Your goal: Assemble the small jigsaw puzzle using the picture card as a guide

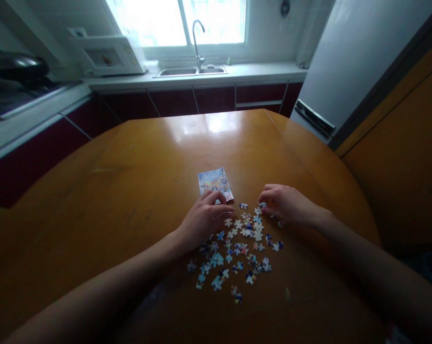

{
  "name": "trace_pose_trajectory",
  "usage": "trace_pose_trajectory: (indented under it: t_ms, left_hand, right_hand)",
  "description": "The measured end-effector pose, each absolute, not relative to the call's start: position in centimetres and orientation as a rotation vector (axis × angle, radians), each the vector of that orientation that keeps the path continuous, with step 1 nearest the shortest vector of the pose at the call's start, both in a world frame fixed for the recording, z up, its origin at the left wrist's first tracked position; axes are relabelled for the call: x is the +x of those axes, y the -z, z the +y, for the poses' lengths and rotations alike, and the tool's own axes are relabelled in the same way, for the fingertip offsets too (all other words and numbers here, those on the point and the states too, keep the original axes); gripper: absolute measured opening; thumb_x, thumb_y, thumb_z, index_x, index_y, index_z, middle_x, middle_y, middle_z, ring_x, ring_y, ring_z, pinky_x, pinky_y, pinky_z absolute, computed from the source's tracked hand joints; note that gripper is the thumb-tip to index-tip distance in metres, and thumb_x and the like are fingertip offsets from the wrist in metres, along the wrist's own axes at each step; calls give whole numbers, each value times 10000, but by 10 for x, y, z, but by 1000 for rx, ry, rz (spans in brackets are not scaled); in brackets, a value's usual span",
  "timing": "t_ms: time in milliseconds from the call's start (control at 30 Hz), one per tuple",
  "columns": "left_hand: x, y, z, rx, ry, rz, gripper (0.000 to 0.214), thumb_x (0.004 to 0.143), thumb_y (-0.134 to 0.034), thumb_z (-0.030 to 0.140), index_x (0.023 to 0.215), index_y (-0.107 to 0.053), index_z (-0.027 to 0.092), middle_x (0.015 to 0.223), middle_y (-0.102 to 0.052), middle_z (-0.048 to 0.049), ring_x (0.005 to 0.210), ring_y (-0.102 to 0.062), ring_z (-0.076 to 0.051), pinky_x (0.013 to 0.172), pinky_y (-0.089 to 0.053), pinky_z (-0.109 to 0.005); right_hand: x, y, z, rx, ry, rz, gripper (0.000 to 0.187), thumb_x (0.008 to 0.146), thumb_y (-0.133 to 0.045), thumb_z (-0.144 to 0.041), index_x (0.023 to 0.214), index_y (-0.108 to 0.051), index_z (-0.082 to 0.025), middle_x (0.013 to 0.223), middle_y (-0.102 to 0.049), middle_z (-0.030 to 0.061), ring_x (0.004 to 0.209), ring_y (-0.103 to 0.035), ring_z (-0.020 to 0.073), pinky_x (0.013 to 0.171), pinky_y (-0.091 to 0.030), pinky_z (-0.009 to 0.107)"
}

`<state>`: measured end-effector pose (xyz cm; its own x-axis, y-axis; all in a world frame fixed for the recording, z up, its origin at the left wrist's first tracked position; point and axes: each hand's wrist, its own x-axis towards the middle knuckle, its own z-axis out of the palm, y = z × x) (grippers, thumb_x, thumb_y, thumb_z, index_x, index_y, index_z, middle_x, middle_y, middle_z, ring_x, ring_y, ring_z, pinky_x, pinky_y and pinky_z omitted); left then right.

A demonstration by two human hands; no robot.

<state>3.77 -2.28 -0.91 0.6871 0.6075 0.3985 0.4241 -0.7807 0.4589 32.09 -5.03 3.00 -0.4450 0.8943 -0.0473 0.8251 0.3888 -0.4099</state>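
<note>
Many small jigsaw pieces [237,248] lie loose on the wooden table, some with printed faces and some with pale backs up. My left hand [207,215] hovers or rests at the upper left of the pile, its fingers bent but apart, with no piece visible in them. Just beyond it lies a colourful printed picture sheet [215,181], its lower edge partly behind my fingers. At the pile's upper right, my right hand [282,203] has thumb and fingers closed around a jigsaw piece [262,204]. Other pieces lie right beneath and beside that hand.
The broad wooden table [147,157] has a rounded edge. Beyond it are a counter with a sink [180,71] and tap [196,43], and a white microwave [106,55]. A wok [17,66] sits on the stove at left; a fridge [359,52] stands at right.
</note>
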Motion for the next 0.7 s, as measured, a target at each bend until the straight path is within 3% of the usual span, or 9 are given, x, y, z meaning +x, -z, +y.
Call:
trace_pose_trajectory:
  t_ms: [200,433,600,700]
  left_hand:
    - [35,11,-24,2595,-736,804,127,951,-635,252,927,-759,252,963,-627,-52,937,-501,-207,848,-487,-384]
    - [32,12,-29,2600,-750,821,165,966,-605,221,989,-757,280,948,-623,-45,918,-499,-199,845,-479,-366]
    - [29,13,-31,2597,-716,822,101,909,-703,305,986,-766,286,970,-632,-44,932,-512,-207,843,-488,-371]
    - [29,12,-31,2608,-685,786,80,908,-706,302,953,-771,289,973,-630,-40,928,-514,-205,880,-485,-388]
  right_hand:
    - [311,-17,-46,-1382,-584,-2491,112,932,-641,-238,907,-750,-240,965,-649,63,911,-583,181,799,-465,302]
    - [312,-5,-36,-1429,-414,-2389,191,940,-586,-194,1058,-734,-222,1081,-654,97,1010,-573,219,862,-462,336]
    - [326,-11,-36,-1602,-606,-2393,68,881,-633,-213,871,-699,-200,922,-670,50,804,-597,168,692,-432,278]
    - [333,-18,-40,-1603,-740,-2458,85,858,-622,-176,806,-683,-203,815,-668,19,711,-579,142,639,-398,261]
